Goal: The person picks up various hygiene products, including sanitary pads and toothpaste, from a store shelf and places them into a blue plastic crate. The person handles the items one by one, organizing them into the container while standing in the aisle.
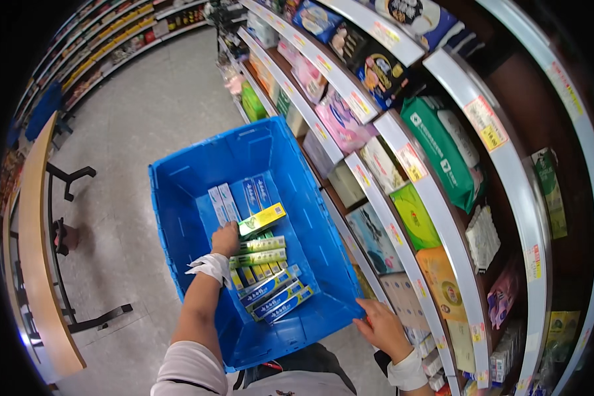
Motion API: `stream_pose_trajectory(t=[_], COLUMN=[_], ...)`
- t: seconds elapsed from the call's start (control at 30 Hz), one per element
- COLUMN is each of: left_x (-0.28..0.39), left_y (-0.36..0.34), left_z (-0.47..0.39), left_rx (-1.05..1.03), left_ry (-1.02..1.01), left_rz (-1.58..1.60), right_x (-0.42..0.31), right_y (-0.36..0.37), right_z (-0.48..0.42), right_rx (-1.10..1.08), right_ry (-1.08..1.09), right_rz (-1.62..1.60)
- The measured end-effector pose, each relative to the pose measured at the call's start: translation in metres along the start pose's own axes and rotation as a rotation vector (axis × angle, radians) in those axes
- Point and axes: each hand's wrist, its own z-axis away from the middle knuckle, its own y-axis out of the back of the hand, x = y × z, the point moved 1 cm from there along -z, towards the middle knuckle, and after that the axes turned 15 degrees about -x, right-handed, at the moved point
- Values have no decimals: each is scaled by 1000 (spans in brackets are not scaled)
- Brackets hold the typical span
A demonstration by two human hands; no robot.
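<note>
My left hand (224,239) reaches into a blue plastic crate (297,341) and grips the left end of a yellow-green toothpaste box (262,219). This box lies at a slant above other cartons. Below it are green-and-white boxes (258,258), a row of small yellow-ended boxes (260,272) and several blue-and-yellow toothpaste boxes (282,300). Two white boxes (223,203) and blue boxes (256,194) lie toward the crate's far end. With thumb and fingers about the crate's near right corner, my right hand (382,327) holds its rim. White wrappings cover both wrists.
Shelves to my right hold tissue packs, including a green wipes pack (443,151), a lime pack (416,215) and an orange pack (441,283). At left stands a wooden-topped table (42,247) with black legs jutting over the grey floor (123,198). More stocked shelves (109,54) line the back.
</note>
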Motion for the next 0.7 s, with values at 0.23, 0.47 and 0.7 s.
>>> stream_pose_trajectory(t=[0.23,0.47,0.7], left_x=[30,-15,0], left_y=[-7,-98,-78], left_z=[24,33,17], left_rx=[-226,-152,-444], left_ry=[-282,-494,-548], left_rz=[-57,80,-402], right_x=[24,36,32], right_y=[-13,-37,-6], right_z=[19,21,63], right_rx=[145,203,246], right_ry=[-25,43,-92], right_rz=[0,-14,51])
